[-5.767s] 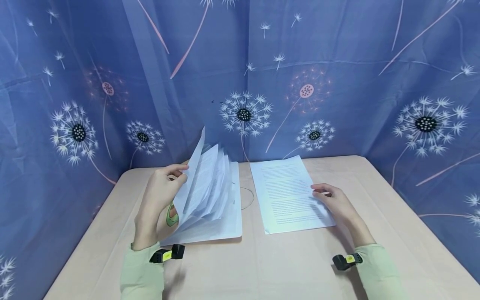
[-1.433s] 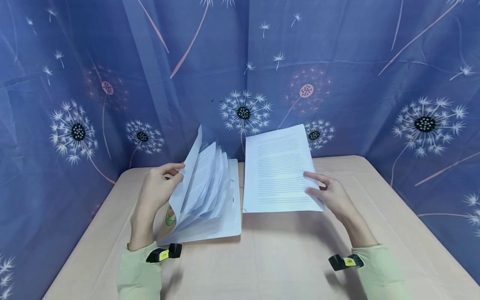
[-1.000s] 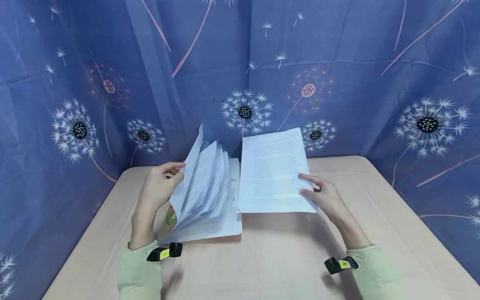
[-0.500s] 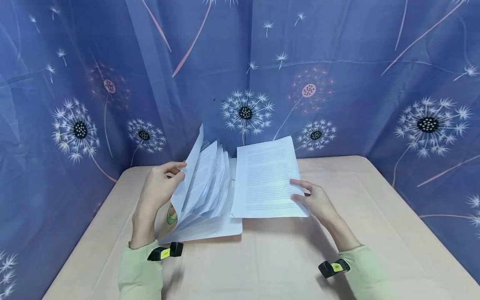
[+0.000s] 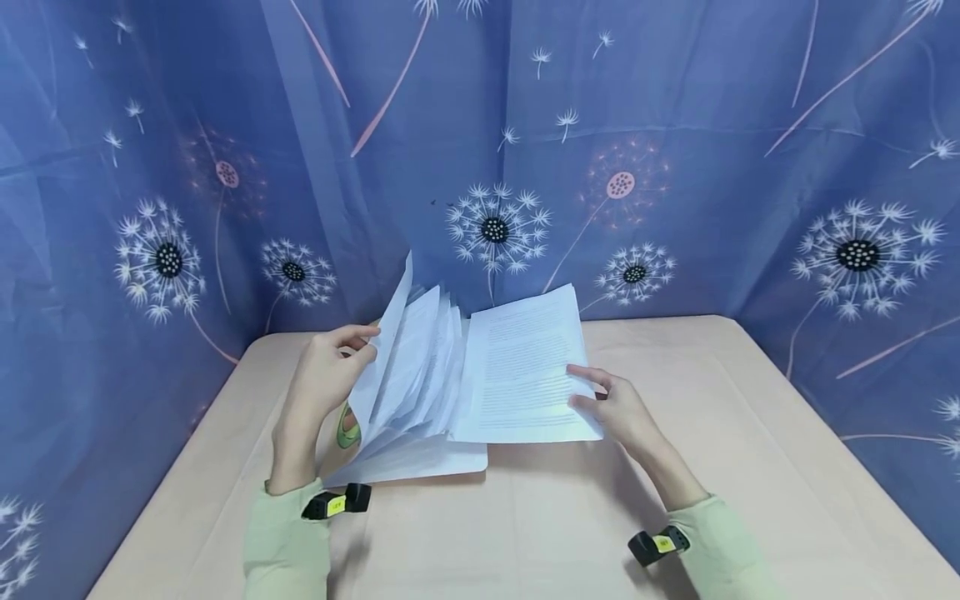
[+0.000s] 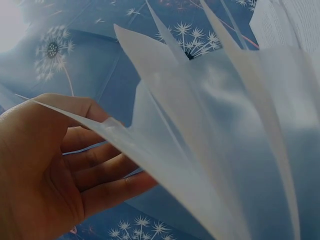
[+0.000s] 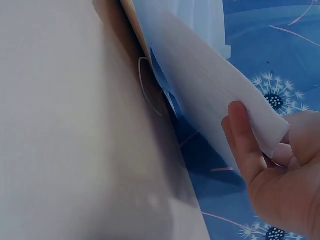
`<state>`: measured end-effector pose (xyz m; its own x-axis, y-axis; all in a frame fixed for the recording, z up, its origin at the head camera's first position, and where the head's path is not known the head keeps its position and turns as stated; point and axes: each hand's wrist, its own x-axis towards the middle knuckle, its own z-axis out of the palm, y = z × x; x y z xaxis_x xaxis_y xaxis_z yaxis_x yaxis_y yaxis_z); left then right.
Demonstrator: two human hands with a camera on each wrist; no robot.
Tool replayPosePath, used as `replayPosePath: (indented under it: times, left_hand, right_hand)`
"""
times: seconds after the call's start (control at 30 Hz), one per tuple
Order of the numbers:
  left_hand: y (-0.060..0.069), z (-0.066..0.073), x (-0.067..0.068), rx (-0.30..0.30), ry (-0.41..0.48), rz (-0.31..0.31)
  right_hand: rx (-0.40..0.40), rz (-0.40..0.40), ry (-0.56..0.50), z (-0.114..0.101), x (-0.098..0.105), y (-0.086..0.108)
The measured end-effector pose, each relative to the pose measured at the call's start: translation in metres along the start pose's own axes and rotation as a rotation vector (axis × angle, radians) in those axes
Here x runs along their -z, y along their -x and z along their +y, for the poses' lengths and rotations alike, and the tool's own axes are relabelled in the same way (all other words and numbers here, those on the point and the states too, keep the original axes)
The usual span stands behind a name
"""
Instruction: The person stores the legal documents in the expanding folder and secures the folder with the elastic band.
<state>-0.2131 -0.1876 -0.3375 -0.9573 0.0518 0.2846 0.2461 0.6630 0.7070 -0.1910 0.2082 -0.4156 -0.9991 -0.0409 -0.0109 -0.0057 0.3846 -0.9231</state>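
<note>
An opened folder [image 5: 450, 465] lies left of centre in the head view, its leaves [image 5: 408, 358] fanned upward. My left hand [image 5: 318, 375] pinches the raised cover and leaves at their left edge. In the left wrist view, translucent leaves [image 6: 175, 115] rise beside the thumb, and the other fingers [image 6: 105, 172] are behind them. My right hand [image 5: 618, 417] holds the printed paper [image 5: 528, 375] by its right edge, thumb in front. The paper's left edge overlaps the folder's right part, tilted above the table. From the right wrist view, the paper [image 7: 210, 85] is seen from its underside.
A pale cloth-covered table [image 5: 525, 533] extends toward the front. Behind it hangs a blue dandelion-patterned curtain [image 5: 690, 192]. A green cartoon print [image 5: 347, 427] shows on the cover's outside. A thin cord loop [image 7: 142, 85] hangs near the folder.
The printed paper first lay on the table; my right hand has lifted it and carried it left, lowering it slightly over the folder's right part. My left hand stays nearly still.
</note>
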Motion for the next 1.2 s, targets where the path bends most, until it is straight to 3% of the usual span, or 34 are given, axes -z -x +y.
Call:
replayPosePath:
  times: [0.27,0.57,0.83,1.1,1.2]
  left_hand:
    - [0.000,0.001,0.000,0.007,0.007,-0.006]
    - [-0.001,-0.001,-0.001,0.009,0.004,-0.005]
    - [-0.001,0.000,-0.002,0.000,0.012,0.004]
    - [0.000,0.000,-0.002,-0.010,0.015,0.008]
    - [0.000,0.001,-0.002,-0.014,0.014,0.010]
  right_hand:
    - [0.062,0.003,0.024,-0.002,-0.001,0.001]
    - [0.203,-0.021,0.051,-0.005,-0.006,-0.001]
    - [0.377,0.008,0.157,-0.002,-0.007,-0.001]
    - [0.427,0.015,0.173,-0.003,-0.004,0.002]
    - [0.422,0.010,0.181,-0.014,-0.006,0.009]
